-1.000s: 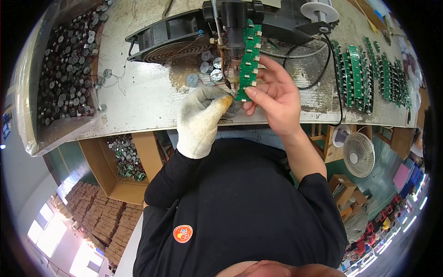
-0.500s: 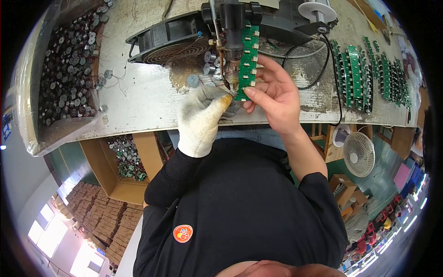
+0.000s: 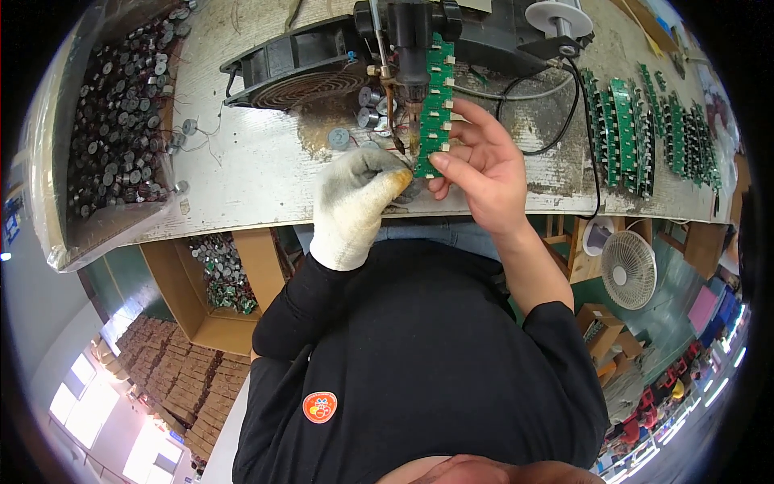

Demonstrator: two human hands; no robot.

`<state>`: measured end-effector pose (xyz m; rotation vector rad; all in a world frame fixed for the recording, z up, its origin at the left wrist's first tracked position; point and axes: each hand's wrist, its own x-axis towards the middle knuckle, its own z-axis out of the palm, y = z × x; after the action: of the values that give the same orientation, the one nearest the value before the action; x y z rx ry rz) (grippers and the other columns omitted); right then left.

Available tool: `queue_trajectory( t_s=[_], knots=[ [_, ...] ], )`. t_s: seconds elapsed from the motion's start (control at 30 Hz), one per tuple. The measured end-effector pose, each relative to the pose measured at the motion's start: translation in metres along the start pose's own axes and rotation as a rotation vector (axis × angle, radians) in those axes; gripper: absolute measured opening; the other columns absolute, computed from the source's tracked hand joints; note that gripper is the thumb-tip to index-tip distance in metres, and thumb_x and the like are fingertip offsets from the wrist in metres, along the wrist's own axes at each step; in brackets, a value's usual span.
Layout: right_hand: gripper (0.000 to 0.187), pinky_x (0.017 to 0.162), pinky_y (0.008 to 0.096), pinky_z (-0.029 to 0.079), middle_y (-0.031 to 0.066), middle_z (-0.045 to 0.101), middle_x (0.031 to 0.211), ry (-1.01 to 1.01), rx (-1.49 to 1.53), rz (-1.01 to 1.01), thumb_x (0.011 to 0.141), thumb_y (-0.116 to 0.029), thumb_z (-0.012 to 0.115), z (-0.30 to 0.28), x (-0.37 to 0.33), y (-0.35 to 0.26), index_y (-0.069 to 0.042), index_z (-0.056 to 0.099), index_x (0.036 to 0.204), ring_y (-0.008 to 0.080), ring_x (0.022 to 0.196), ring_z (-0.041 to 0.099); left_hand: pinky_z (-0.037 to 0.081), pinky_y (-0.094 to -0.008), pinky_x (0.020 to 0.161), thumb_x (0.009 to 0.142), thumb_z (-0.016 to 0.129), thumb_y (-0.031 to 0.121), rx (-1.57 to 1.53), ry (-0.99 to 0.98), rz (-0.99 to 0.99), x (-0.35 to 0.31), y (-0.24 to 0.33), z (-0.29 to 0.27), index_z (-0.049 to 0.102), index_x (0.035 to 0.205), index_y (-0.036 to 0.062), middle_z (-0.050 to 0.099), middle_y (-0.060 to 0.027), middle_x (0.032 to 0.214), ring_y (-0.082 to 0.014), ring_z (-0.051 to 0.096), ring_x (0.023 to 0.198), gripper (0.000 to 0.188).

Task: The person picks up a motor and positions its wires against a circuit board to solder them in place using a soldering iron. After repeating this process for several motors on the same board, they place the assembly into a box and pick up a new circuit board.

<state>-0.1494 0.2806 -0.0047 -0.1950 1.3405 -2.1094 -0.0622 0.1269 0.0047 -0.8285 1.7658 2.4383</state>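
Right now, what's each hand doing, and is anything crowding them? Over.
Bare right hand holding long green circuit-board strip. White-gloved left hand at strip's near end, grip unclear. Black cylindrical tool close beside strip.

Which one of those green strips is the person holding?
The long strip just right of the upright black tool, pinched near its lower end by the bare right hand. The other green strips sit farther right, untouched.

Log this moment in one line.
right hand: gripping green circuit-board strip | left hand: gloved, near strip's lower end | nearby: black fan
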Motion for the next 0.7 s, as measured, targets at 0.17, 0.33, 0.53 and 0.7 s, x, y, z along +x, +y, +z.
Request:
queue_trajectory(
  t_s=[0.17, 0.33, 0.53, 0.7],
  knots=[
    [0.056, 0.052, 0.0236, 0.051, 0.0152, 0.06, 0.107, 0.013, 0.022, 0.014, 0.082, 0.01, 0.058, 0.0026, -0.0007, -0.0002, 0.0, 0.038, 0.134, 0.0144, 0.066, 0.063, 0.045, -0.0234, 0.068, 0.081, 0.061, 0.008, -0.045, -0.018, -0.08, 0.0014, 0.0012, -0.0031, 0.063, 0.083, -0.0023, 0.063, -0.0052, 0.081, -0.0098, 0.057, 0.075, 0.011],
    [0.055, 0.052, 0.0231, 0.051, 0.014, 0.06, 0.106, 0.006, 0.034, 0.011, 0.083, 0.009, 0.059, 0.0021, 0.0001, -0.0001, -0.001, 0.04, 0.133, 0.013, 0.066, 0.063, 0.046, -0.0235, 0.068, 0.082, 0.062, 0.009, -0.059, -0.026, -0.082, 0.0023, 0.0031, -0.0032, 0.062, 0.085, -0.0031, 0.063, -0.0056, 0.081, -0.0102, 0.057, 0.074, 0.013],
    [0.055, 0.052, 0.0232, 0.051, 0.0145, 0.06, 0.107, 0.004, 0.048, 0.007, 0.083, 0.009, 0.059, 0.0027, 0.0006, -0.0002, -0.001, 0.04, 0.134, 0.0132, 0.066, 0.063, 0.047, -0.0237, 0.069, 0.082, 0.062, 0.01, -0.047, -0.028, -0.078, 0.0034, 0.003, -0.0048, 0.062, 0.088, -0.0032, 0.063, -0.0057, 0.081, -0.0104, 0.058, 0.074, 0.014],
    [0.055, 0.053, 0.0231, 0.051, 0.0145, 0.06, 0.107, -0.005, 0.039, -0.008, 0.083, 0.009, 0.059, 0.0035, 0.0001, -0.0027, -0.001, 0.04, 0.134, 0.0133, 0.067, 0.063, 0.047, -0.024, 0.068, 0.082, 0.061, 0.011, -0.079, -0.014, -0.091, 0.0019, 0.0058, -0.0022, 0.062, 0.087, -0.0026, 0.063, -0.0052, 0.08, -0.0104, 0.058, 0.072, 0.014]
  ],
)
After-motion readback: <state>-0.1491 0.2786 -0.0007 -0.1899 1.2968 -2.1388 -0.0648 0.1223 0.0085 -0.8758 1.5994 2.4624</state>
